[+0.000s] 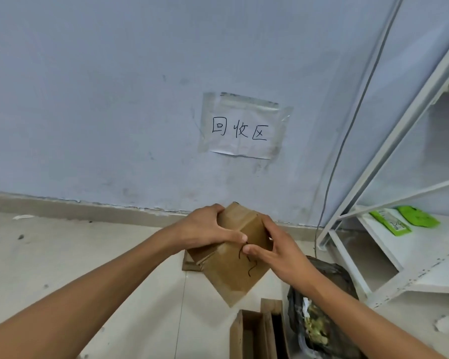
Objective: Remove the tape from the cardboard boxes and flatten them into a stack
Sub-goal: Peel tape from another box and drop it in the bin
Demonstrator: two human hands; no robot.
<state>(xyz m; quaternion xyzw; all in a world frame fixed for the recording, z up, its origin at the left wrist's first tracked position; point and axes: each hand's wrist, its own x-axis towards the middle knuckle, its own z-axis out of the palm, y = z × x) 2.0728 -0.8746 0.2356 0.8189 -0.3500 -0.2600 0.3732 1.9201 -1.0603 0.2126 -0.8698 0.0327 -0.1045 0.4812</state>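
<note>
Box in my hands: I hold a small brown cardboard box [233, 255] up in the air, tilted corner-down, just below the middle of the view and in front of the wall base. Dark scribbled marks run down its near face.
My left hand [208, 229]: it grips the box from nine o'clock, fingers curled over the far top edge and the thumb [233, 237] laid across the upper face.
My right hand [278, 244]: it holds the box from three o'clock, fingers wrapped round the right side; the thumb tip presses on the near face beside my left thumb. Whether it pinches any tape I cannot tell.
Flat cardboard [192, 263]: brown pieces lie on the pale floor just beneath and behind the held box, at its eight o'clock, partly hidden by it.
Open box [259, 332]: at five o'clock of the held box, at the bottom edge, its flaps stand up; the inside is dark and I cannot make out any contents.
Black bag [322, 307]: just right of the open box, its mouth gapes and shows crumpled yellowish and pale scraps inside.
White shelf [399, 229]: at three o'clock, with two green packets [405, 220] lying on one board.
Paper sign [241, 128]: taped to the wall at twelve o'clock, handwritten characters on it.
</note>
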